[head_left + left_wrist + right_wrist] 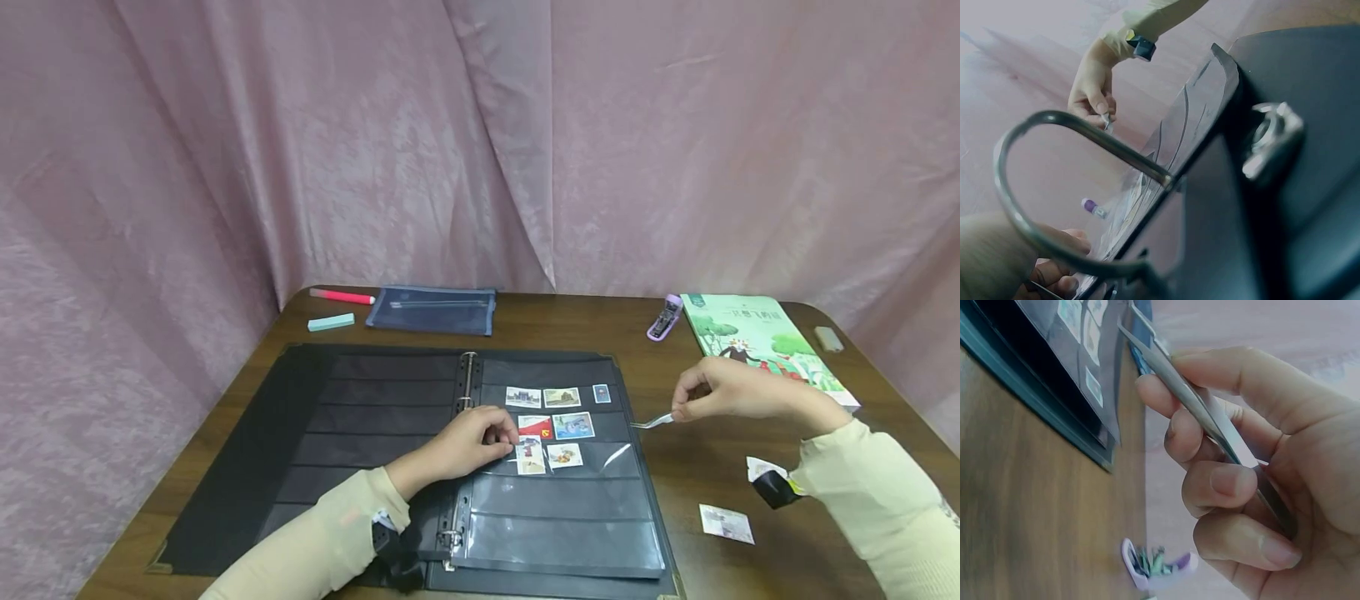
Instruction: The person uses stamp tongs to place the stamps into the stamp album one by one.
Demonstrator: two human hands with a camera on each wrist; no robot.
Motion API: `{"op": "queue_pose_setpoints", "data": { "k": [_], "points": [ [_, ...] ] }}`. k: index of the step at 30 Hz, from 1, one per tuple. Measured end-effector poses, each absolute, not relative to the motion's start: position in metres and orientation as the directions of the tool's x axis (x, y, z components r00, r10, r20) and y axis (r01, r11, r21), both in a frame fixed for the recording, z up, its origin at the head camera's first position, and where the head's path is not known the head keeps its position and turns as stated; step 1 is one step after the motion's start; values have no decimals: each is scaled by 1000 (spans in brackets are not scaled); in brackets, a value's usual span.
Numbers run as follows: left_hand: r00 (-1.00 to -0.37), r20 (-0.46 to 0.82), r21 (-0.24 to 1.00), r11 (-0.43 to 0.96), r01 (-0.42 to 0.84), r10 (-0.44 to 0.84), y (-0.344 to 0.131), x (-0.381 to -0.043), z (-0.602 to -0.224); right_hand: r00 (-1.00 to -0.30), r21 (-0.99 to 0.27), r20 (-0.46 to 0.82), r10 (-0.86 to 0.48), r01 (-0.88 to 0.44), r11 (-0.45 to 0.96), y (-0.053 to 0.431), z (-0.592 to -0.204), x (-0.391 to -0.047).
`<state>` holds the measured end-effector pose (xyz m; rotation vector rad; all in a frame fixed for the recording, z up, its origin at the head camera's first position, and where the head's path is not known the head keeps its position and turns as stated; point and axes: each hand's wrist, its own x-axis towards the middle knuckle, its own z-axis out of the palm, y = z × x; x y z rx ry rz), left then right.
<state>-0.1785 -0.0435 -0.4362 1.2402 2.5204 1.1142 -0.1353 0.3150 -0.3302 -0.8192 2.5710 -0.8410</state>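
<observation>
A black stamp album (300, 400) lies spread on the table, with several stamps in the clear pockets of its right page. My left hand (472, 442) rests over that page, its fingers curled and their tips at the left edge of an upright stamp (530, 460). That stamp's top overlaps a red stamp (536, 425). Whether the fingertips pinch the stamp or the pocket film, I cannot tell. Just right of the album, my right hand (723, 390) grips metal tweezers (1210, 415), whose tips (1127, 331) are apart with nothing between them and point at the page's right edge.
Two loose paper pieces, one the pale stamp (726, 524), lie on the right. Behind are a green book (750, 321), an eraser (828, 338), a purple clipper-like item (665, 318), a blue mesh pouch (431, 312), a red pen (343, 297) and a light-blue stick (331, 322). Metal rings (1007, 169) rise at the spine.
</observation>
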Motion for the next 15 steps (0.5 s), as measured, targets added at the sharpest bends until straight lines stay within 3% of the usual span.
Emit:
{"op": "queue_pose_setpoints", "data": {
  "k": [10,15],
  "points": [
    [-676,170,672,418,612,717,-43,-177,-432,-812,-577,-126,-570,-408,708,343,-325,-118],
    [-664,179,648,421,635,726,-43,-178,-431,-774,-634,-80,-628,-447,631,359,-330,-106]
  ]
}}
